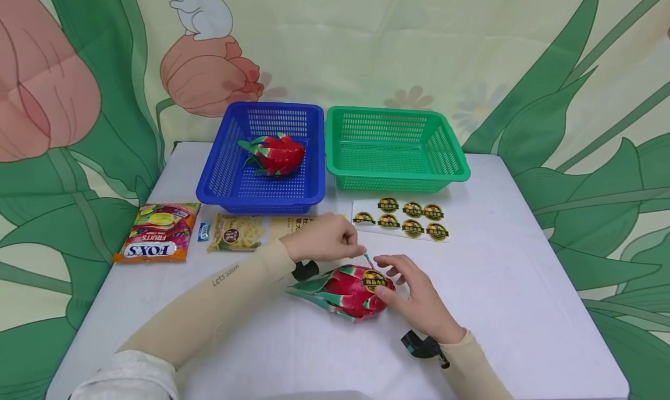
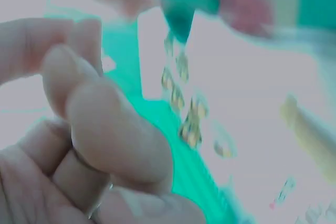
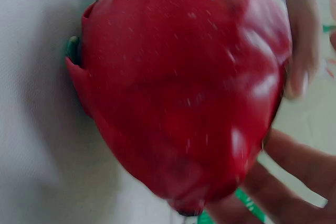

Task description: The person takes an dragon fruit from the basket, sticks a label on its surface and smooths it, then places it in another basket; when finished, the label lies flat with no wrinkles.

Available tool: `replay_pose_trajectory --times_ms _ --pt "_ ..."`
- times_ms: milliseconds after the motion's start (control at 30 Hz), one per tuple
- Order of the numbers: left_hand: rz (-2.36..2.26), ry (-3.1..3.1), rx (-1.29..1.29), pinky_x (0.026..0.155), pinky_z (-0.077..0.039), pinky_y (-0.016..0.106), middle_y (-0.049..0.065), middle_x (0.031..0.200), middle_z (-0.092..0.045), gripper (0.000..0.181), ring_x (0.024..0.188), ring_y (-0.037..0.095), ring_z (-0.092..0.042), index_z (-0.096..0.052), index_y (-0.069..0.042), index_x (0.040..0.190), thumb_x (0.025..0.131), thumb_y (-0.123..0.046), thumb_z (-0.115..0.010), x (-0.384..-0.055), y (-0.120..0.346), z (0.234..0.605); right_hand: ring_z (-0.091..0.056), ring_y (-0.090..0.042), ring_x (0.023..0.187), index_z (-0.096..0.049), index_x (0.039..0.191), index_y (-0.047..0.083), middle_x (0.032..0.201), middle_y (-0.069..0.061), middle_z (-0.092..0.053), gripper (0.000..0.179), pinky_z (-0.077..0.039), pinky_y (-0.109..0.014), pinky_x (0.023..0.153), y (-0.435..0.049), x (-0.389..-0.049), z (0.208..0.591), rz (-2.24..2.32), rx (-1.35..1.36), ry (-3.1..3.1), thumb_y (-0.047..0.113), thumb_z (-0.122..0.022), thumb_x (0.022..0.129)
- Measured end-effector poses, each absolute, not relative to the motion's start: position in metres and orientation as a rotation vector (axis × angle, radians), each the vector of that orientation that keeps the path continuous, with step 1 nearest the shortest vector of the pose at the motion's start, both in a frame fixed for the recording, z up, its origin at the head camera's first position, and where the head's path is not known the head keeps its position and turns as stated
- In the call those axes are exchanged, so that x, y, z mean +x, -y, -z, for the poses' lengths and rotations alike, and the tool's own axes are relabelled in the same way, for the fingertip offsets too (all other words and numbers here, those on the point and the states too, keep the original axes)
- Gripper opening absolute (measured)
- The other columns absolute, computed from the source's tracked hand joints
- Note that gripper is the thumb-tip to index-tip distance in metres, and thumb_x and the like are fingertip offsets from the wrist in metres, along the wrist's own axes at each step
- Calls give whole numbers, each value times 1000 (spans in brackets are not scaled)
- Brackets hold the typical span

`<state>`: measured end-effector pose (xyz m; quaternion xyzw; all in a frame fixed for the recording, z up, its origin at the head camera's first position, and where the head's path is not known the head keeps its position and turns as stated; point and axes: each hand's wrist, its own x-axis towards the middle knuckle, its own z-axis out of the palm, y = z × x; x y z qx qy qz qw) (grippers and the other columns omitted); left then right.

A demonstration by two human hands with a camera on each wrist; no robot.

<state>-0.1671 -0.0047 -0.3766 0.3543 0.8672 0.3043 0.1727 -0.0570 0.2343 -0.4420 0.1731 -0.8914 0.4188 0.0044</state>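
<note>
Over white table (image 1: 523, 307), holds left hand (image 1: 332, 237) curled, seemingly empty, just beyond stickered dragon fruit (image 1: 345, 295), and touches its round end with right hand (image 1: 413, 295) loosely spread, probably for steadying.

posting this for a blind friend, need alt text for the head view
A person's right hand is at one end of a red dragon fruit with a round sticker on a white table, the left hand curled just beyond it. Farther back are a blue basket holding another dragon fruit, a green basket, a sheet of stickers and snack packets.
</note>
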Motion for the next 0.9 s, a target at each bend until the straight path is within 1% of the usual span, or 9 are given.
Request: replay_pose_trajectory --times_ms 100,200,233,333,467,667,733,767,900 --pt "-929 -2539 901 57 -41 22 -6 65 -61 31 59 8 -53 -71 -15 74 100 -31 -69 -186 11 367 -58 -14 120 -57 145 19 137 4 -60 67 -59 -36 94 -226 -54 438 -1195 548 2903 46 -82 88" --pt "-980 -2625 769 59 -44 24 1 74 -69 26 64 13 -56 -74 -13 84 101 -31 -67 -207 17 356 -55 -16 129 -57 146 21 140 6 -55 81 -60 -41 98 -218 -52 437 -1121 518 2962 56 -87 78" --pt "-989 -2650 724 60 -45 26 3 78 -71 25 66 15 -57 -75 -13 87 102 -31 -66 -214 19 352 -54 -17 130 -57 146 22 140 6 -54 83 -60 -42 98 -216 -52 436 -1105 517 2965 56 -88 76" --pt "-998 -2718 597 70 -52 29 6 94 -77 25 78 18 -62 -76 -11 99 101 -33 -65 -236 23 342 -53 -20 132 -58 145 23 143 5 -52 86 -60 -43 98 -210 -50 436 -1032 535 2962 55 -91 73" --pt "-1016 -2743 447 87 -60 36 7 113 -75 30 96 21 -67 -73 -8 115 101 -33 -64 -266 26 338 -52 -22 132 -59 145 23 146 3 -52 85 -61 -42 94 -205 -48 437 -973 572 2935 48 -94 72" --pt "-952 -2757 296 106 -56 46 16 141 -66 49 123 31 -65 -62 -2 139 100 -32 -65 -302 26 343 -53 -21 131 -56 147 25 152 1 -49 91 -62 -41 93 -197 -49 440 -902 663 2901 46 -97 69" --pt "-912 -2773 275 107 -56 45 17 141 -65 53 123 31 -65 -59 0 141 99 -32 -65 -309 24 345 -52 -21 133 -54 149 24 155 0 -48 94 -61 -41 95 -195 -49 440 -899 662 2906 46 -97 68" --pt "-900 -2785 271 105 -57 44 18 137 -67 52 118 30 -66 -61 1 139 99 -31 -66 -313 22 346 -52 -21 134 -52 150 24 155 0 -47 96 -61 -41 95 -194 -49 439 -905 653 2912 45 -98 67" --pt "-832 -2848 246 92 -61 40 18 112 -71 40 95 27 -64 -68 2 118 96 -31 -69 -323 15 349 -52 -22 135 -45 155 21 156 -3 -47 107 -62 -40 95 -190 -48 439 -922 597 2957 44 -99 66"
